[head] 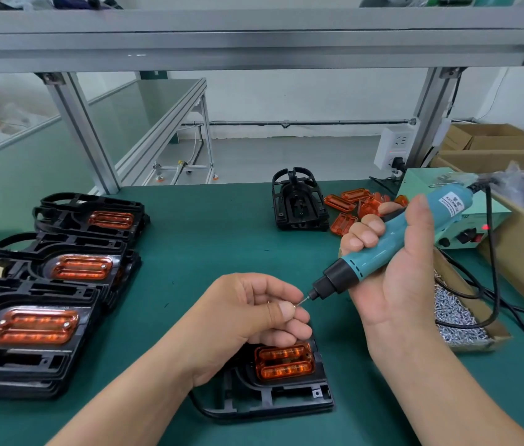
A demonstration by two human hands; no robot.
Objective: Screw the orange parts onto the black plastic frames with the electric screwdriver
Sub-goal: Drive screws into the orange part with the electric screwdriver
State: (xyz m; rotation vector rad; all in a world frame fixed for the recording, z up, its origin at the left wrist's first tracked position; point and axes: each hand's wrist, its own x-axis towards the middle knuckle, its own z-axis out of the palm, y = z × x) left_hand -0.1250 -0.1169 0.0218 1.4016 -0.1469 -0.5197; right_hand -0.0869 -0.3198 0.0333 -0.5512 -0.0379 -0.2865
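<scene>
A black plastic frame (273, 397) lies near the front edge with an orange part (284, 361) seated in it, partly hidden under my left hand (247, 320). That hand pinches a small screw (296, 305) between thumb and forefinger. My right hand (395, 268) grips the teal electric screwdriver (379, 249), tilted, its bit tip touching the screw. Loose orange parts (350, 207) lie at the back beside an upright stack of bare black frames (299, 204).
Three stacks of black frames with orange parts (61, 268) fill the left side. A cardboard tray of screws (456, 313) sits at the right, with black cables across it. A pale green power box (466, 226) and cardboard cartons (511, 243) stand behind.
</scene>
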